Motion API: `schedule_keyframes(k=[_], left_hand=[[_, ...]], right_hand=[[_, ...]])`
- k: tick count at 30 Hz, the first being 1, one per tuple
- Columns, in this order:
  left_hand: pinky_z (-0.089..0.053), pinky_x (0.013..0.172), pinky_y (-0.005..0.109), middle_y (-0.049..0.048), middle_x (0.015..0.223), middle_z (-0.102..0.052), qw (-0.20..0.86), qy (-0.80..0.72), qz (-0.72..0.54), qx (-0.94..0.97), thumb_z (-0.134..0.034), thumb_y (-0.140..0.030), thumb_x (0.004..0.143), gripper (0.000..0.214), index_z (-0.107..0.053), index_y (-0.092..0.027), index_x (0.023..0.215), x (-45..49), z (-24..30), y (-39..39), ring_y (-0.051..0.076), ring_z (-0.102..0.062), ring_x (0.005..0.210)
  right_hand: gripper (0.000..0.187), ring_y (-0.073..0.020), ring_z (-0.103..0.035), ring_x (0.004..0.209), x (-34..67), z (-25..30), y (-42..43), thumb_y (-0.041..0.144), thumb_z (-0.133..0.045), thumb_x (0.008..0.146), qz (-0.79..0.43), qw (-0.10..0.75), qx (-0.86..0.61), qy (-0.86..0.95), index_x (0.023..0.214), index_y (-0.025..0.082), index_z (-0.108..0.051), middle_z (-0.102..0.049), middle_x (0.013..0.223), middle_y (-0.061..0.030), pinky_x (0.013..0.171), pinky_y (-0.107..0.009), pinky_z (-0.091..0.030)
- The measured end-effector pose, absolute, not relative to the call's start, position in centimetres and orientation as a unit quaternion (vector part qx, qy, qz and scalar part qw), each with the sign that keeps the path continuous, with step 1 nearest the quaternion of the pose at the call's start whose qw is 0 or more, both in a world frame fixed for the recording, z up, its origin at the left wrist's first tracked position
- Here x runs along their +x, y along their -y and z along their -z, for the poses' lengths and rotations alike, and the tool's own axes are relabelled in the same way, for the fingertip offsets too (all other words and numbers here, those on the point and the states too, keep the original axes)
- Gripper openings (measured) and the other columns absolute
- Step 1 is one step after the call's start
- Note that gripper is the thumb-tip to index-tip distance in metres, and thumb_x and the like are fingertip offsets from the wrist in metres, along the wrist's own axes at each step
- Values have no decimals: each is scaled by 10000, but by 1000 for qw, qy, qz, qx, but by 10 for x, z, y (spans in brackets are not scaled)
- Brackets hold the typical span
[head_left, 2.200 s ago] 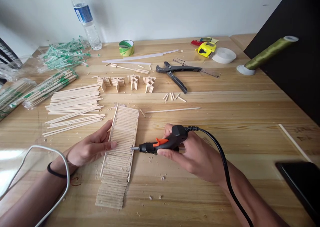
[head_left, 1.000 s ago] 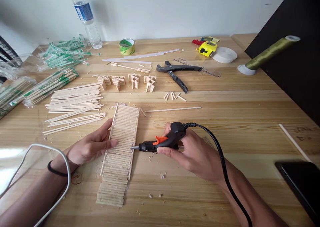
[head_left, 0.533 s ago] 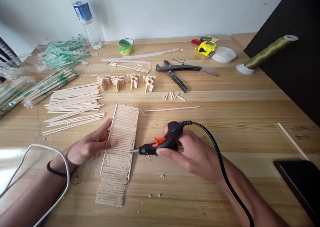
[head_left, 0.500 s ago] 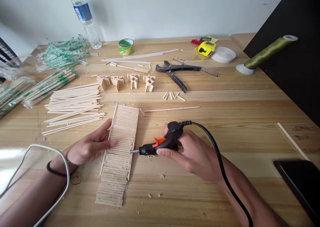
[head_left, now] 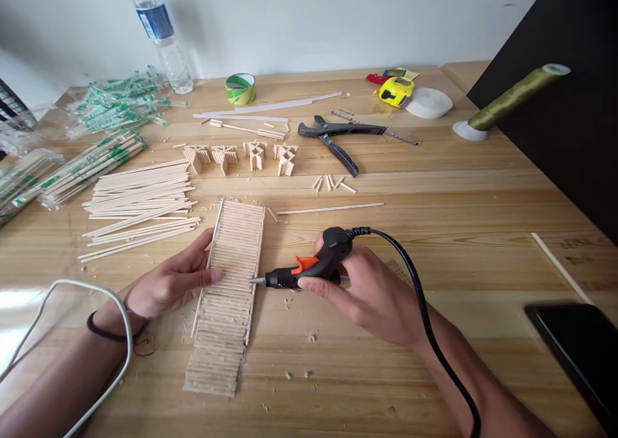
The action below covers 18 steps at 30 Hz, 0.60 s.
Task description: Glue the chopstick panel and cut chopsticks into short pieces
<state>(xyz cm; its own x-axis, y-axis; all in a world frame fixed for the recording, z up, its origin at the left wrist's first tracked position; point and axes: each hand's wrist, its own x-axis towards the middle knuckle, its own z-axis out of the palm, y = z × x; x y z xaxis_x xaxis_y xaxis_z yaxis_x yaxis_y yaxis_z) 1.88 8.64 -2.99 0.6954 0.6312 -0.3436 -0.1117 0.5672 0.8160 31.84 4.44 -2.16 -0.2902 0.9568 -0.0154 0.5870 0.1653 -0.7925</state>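
A long panel of thin wooden sticks (head_left: pixel 236 238), laid side by side, slants across the table in front of me. Its left edge is gripped by my left hand (head_left: pixel 178 280), thumb on top and the other fingers partly hidden. My right hand (head_left: pixel 362 290) is closed round a black hot glue gun (head_left: pixel 328 254) with an orange trigger. The gun's metal nozzle points left and meets the panel near its right edge; whether it touches cannot be made out. A black cable runs from the gun over my right forearm.
Loose sticks (head_left: pixel 140 196) lie left of the panel, below wrapped stick bundles (head_left: pixel 91 167). Several small star-shaped stick pieces (head_left: pixel 255 154) stand behind it. A pipe cutter (head_left: pixel 338 131), tape measure (head_left: pixel 396 92), tape roll (head_left: pixel 240 89) and bottle (head_left: pixel 164 32) are farther back. A phone (head_left: pixel 570 348) lies right.
My right hand has moved the glue gun's nozzle slightly up along the panel's right edge. The left hand keeps its hold on the panel. The whole view has shifted slightly.
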Motion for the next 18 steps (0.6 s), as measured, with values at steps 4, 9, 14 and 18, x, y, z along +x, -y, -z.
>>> schedule_keyframes(k=[4, 9, 14, 18], left_hand=[[-596, 943, 335, 95, 1464, -619, 826, -319, -221, 408, -599, -104, 977, 673, -371, -320, 1572, 19, 30, -86, 299, -618, 1314], [-593, 962, 339, 95, 1458, -621, 826, -319, -217, 410, -607, -110, 979, 711, -332, -335, 1594, 19, 30, -86, 285, -646, 1276], [-598, 952, 350, 107, 1436, -635, 827, -319, -213, 411, -603, -108, 977, 735, -300, -330, 1609, 19, 29, -86, 286, -679, 1227], [-604, 952, 351, 102, 1454, -620, 825, -326, -213, 409, -598, -103, 974, 713, -330, -331, 1594, 19, 28, -86, 291, -670, 1242]], right_hand=[[150, -237, -672, 836, 320, 22, -44, 369, -676, 897, -393, 236, -528, 715, 902, 220, -692, -704, 907, -55, 747, -359, -543], [151, -226, -675, 805, 323, 23, -42, 361, -682, 885, -412, 214, -527, 712, 860, 217, -645, -693, 883, -50, 728, -354, -557], [148, -221, -678, 801, 323, 22, -43, 353, -670, 891, -422, 213, -521, 711, 840, 220, -631, -690, 879, -44, 742, -355, -563], [138, -229, -684, 814, 324, 23, -43, 352, -691, 885, -425, 218, -521, 707, 870, 221, -648, -699, 870, -47, 744, -355, -566]])
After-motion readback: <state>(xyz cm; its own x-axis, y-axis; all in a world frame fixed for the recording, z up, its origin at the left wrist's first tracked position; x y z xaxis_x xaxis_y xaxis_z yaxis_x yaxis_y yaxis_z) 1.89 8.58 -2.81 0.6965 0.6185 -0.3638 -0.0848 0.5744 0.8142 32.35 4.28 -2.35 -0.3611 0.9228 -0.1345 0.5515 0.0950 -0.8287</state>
